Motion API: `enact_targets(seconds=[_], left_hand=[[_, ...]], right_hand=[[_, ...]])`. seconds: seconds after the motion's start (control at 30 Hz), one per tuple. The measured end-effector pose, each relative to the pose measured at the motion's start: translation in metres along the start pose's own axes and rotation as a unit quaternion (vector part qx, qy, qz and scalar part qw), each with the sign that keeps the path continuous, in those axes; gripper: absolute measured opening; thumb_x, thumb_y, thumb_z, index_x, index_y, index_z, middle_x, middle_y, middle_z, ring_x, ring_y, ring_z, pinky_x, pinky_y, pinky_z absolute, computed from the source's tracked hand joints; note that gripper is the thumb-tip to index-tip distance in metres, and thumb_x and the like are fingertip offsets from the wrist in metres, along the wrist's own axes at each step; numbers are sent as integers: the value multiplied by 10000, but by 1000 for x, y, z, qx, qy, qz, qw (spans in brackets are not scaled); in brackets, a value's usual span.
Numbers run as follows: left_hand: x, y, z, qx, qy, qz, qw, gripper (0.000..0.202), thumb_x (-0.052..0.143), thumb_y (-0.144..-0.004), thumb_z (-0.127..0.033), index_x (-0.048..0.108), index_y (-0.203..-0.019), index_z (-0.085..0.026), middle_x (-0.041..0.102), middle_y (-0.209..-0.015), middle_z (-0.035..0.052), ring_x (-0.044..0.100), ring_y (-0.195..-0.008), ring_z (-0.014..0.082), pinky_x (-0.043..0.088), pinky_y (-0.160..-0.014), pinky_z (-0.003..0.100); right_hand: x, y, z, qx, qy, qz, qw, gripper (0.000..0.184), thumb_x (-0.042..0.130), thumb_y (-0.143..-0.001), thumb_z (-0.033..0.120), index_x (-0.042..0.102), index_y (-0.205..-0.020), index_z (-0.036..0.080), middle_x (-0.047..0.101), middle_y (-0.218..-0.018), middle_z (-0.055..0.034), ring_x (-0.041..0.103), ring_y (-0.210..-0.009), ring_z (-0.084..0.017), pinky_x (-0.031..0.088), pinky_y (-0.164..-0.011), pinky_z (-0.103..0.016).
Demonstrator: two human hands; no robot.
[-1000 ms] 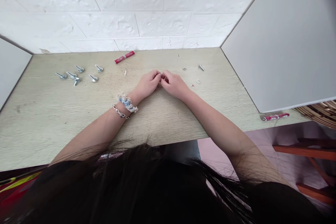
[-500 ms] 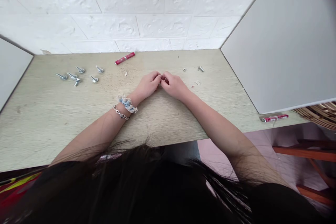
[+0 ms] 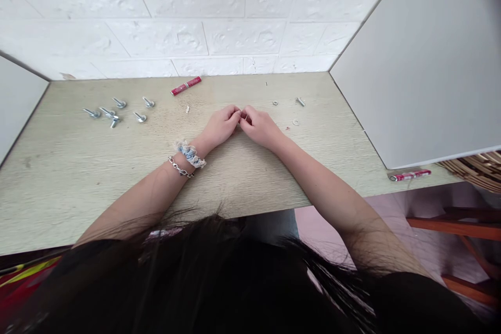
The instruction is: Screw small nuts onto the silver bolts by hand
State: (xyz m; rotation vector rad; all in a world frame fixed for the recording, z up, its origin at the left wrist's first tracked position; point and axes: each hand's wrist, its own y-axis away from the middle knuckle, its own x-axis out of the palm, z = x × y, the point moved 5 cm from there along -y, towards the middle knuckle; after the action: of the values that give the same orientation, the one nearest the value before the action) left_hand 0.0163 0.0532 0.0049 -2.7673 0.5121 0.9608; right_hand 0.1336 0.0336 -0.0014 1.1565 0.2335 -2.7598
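My left hand (image 3: 219,126) and my right hand (image 3: 259,126) rest on the pale wooden table (image 3: 78,167), fingertips meeting near the middle. Both hands are curled shut, pinching a small piece between them that is too hidden to name. Several silver bolts (image 3: 113,112) lie in a loose group at the far left. To the right of my hands lie a single bolt (image 3: 300,101), a small nut (image 3: 275,103) and a washer (image 3: 295,122). My left wrist wears a chain bracelet and a blue scrunchie.
A red tube (image 3: 185,85) lies near the white brick wall at the back. A second red tube (image 3: 409,175) lies at the table's right front edge under a grey side panel (image 3: 422,68). A wicker basket (image 3: 477,167) sits beyond it. Dark hair fills the bottom of the view.
The hands stay together with only slight finger shifts. The view has drifted a little.
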Motion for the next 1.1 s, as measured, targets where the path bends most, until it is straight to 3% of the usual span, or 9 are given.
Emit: enact_targets(seconds=[0.6,1.1], left_hand=[[0,0,1,3,7,-3,1000,244,391,-911,-288,585,-811,-179,620,-754,24,556,-780,157,444,-762,283],[0,-1,0,0,4,1,1000,235,391,-914,-278,575,-810,-177,607,-739,18,543,-744,149,430,-724,276]], right_hand=[[1,-1,-1,-5,9,-2,1000,152,420,-890,315,396,-771,224,614,-772,-20,506,-687,-165,323,-635,-295],[0,0,1,-7,17,-2,1000,135,414,-913,298,483,-837,209,622,-789,-36,510,-706,-181,336,-655,-298]])
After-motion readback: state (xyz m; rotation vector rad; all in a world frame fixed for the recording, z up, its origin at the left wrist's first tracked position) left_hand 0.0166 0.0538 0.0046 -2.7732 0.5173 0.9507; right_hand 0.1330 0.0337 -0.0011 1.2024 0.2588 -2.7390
